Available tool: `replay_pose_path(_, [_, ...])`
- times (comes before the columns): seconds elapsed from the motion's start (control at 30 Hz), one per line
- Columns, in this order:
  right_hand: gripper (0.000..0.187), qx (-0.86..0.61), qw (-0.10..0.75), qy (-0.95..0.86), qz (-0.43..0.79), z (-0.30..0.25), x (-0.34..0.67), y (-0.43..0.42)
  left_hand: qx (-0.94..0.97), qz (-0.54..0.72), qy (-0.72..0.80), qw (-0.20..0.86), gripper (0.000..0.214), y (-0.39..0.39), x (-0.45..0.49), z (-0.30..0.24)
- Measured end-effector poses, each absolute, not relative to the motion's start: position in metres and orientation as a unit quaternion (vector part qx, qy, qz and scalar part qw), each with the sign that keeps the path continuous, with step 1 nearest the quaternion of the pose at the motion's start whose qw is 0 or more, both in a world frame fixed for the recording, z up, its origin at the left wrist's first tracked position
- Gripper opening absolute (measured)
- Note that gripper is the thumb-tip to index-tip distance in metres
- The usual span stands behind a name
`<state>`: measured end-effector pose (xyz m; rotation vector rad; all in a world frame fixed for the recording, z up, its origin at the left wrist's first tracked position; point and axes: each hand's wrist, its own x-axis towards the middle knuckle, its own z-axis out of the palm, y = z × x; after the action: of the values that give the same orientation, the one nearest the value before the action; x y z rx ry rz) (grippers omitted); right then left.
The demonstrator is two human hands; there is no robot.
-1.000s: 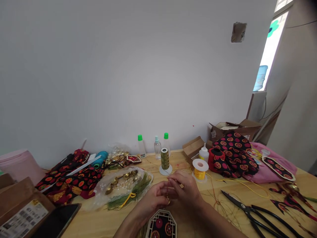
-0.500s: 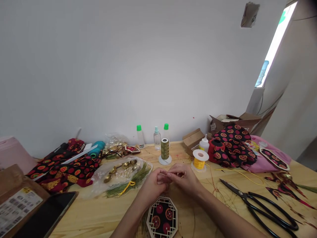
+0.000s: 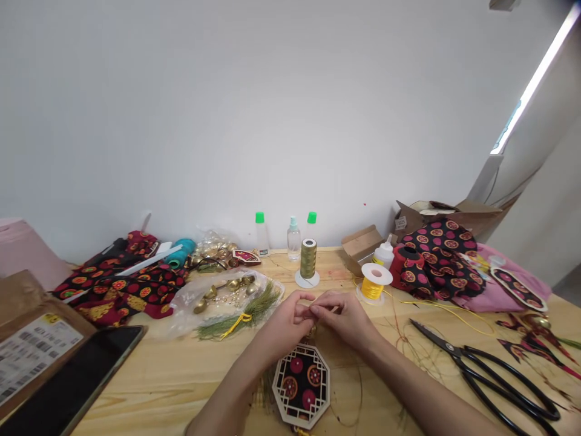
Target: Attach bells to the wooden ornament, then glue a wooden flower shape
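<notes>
My left hand [image 3: 289,321] and my right hand [image 3: 341,318] meet at the middle of the table, fingertips pinched together. What lies between them is too small to make out; a thin cord seems to run near them. Just below hangs or lies an octagonal wooden pendant [image 3: 302,387], with a pale lattice frame and black fabric bearing red and orange round motifs. A bit of gold-coloured material shows between its top and my fingers. Yellow cord shows at its lower edge.
Behind my hands stand an olive thread spool [image 3: 308,260] and a yellow cord spool [image 3: 374,281]. Large black scissors [image 3: 458,354] lie right. A green tassel bundle [image 3: 245,315], gold bells [image 3: 233,284] and a phone [image 3: 86,381] are left. Patterned fabric [image 3: 445,257] is heaped right, near a cardboard box [image 3: 363,245].
The camera view has shifted slightly, so the table sits higher and further right or left at its edges. My hands stay pinched together, and more of the pendant shows.
</notes>
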<state>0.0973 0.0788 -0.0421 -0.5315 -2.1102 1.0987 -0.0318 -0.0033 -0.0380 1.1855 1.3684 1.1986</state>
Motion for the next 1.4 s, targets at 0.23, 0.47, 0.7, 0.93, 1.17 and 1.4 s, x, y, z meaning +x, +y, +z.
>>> replay_pose_path(0.23, [0.014,-0.19,0.351,-0.847,0.352,-0.042,0.1,0.081,0.47,0.494,0.528,0.506,0.032,-0.003,-0.034,-0.024])
replay_pose_path(0.47, [0.013,-0.2,0.392,-0.849,0.292,-0.039,0.102,0.083,0.448,0.462,0.585,0.495,0.034,-0.006,-0.034,-0.02])
replay_pose_path(0.7, [0.013,-0.207,0.379,-0.86,0.271,-0.039,0.101,0.082,0.452,0.442,0.607,0.481,0.023,-0.008,-0.033,-0.022])
replay_pose_path(0.93, [0.016,-0.179,0.366,-0.873,0.267,-0.033,0.102,0.077,0.449,0.439,0.61,0.483,0.028,-0.008,-0.032,-0.022])
replay_pose_path(1.17, [0.015,-0.178,0.369,-0.878,0.249,-0.035,0.102,0.08,0.458,0.43,0.602,0.494,0.022,-0.008,-0.034,-0.023])
replay_pose_path(1.4, [0.016,-0.169,0.374,-0.878,0.249,-0.036,0.102,0.081,0.482,0.409,0.612,0.475,0.026,-0.01,-0.033,-0.019])
